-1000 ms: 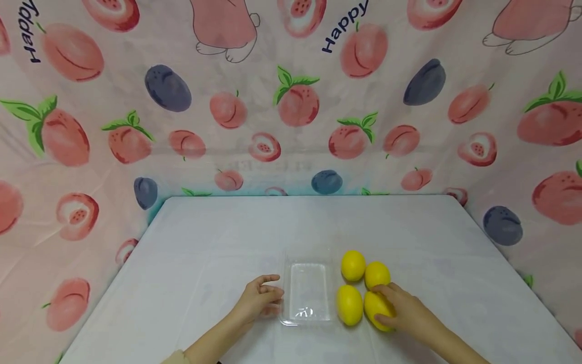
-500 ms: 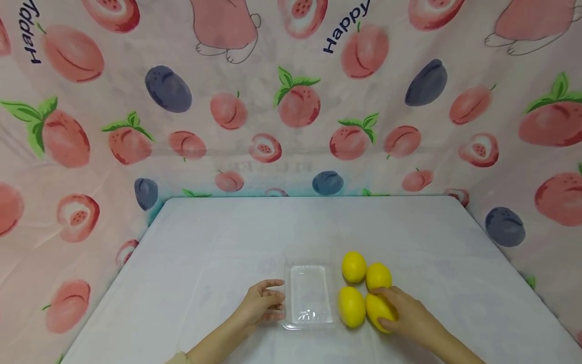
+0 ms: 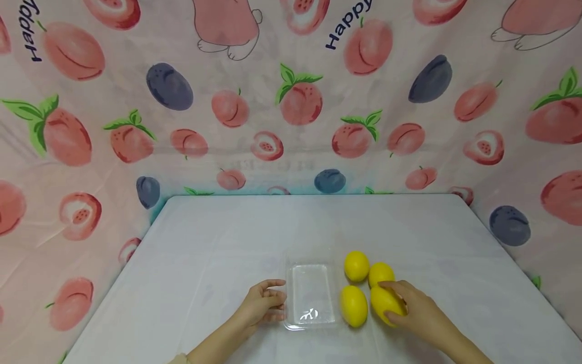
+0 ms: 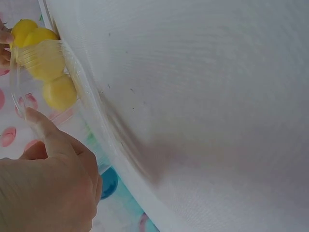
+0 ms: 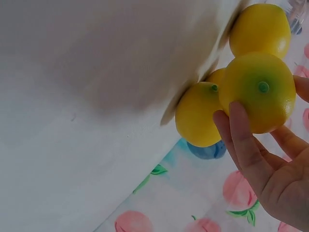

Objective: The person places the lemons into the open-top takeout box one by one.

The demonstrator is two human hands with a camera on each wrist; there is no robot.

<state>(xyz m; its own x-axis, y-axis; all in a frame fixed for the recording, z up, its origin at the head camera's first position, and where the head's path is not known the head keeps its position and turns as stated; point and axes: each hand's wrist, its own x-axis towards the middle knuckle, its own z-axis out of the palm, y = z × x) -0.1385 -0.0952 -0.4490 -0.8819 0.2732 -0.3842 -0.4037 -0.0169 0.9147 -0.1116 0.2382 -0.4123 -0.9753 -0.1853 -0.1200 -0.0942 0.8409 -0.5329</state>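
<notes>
The peach-and-plum printed fabric backdrop (image 3: pixel 291 101) rises behind and beside my work surface, closing it off on three sides. Below it lies the white cloth-covered table (image 3: pixel 218 237), which carries everything I handle, all gathered near my edge within reach of both arms.

The clear rectangular plastic tray (image 3: pixel 310 293) sits flat between my two hands, its open side up and nothing inside it. My left hand (image 3: pixel 262 303) rests at the tray's left rim, fingers lightly curled against the plastic wall; I judge this steadies the light tray so that it does not slide. In the left wrist view a fingertip (image 4: pixel 36 117) presses the transparent edge, with the yellow fruit visible through it.

Just right of the tray lie four smooth yellow lemons, close together. My right hand (image 3: pixel 416 311) grips the near-right lemon (image 3: pixel 385 303), fingers and thumb wrapped round its sides; the right wrist view shows its green-tipped end (image 5: pixel 262 87) facing outward. I cannot tell whether it has left the cloth. The near-left lemon (image 3: pixel 353 305) lies just beside the tray, and the two far lemons (image 3: pixel 356 266) (image 3: pixel 380 273) lie just behind, untouched.
</notes>
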